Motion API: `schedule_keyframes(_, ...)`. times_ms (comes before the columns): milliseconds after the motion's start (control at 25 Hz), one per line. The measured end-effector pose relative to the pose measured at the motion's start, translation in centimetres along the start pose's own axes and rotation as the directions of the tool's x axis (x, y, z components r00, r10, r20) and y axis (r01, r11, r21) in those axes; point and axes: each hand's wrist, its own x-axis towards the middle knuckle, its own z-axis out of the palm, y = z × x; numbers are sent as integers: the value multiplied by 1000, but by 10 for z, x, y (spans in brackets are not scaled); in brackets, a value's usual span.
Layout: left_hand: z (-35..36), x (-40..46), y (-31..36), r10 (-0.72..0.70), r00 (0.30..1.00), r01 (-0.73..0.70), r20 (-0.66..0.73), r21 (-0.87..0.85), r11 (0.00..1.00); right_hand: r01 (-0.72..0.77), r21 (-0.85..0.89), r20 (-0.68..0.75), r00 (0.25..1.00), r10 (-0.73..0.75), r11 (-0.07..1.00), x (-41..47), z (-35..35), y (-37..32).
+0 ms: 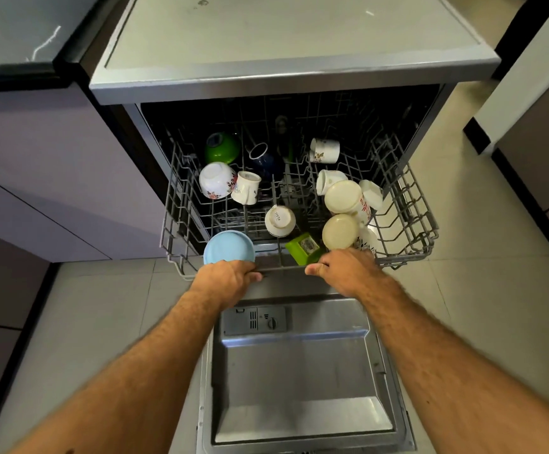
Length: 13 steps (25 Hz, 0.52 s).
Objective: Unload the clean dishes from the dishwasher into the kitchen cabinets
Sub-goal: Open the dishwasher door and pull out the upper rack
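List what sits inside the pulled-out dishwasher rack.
The rack holds a green bowl, floral bowl, blue lid, green box, cream lids and upturned cups. Its dark rear part is unclear.

Dim, uneven lighting. Glare is seen on the dishwasher top [292, 37] and open door [302, 371]; the far tub interior is lost in shadow. Edges are bent by wide-angle distortion; forearms are slightly blurred.
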Motion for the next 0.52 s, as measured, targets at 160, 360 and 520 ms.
schedule_keyframes(160,9,-11,6,-11,1000,11,9,-43,999,-5,39,4,1000,5,999,-13,5,2)
schedule_keyframes(360,18,-22,3,-6,1000,6,4,-15,1000,0,67,-2,1000,0,998,-23,17,0)
schedule_keyframes(520,28,-36,4,8,1000,-8,-5,-36,999,6,53,2,1000,-6,999,-37,26,-2)
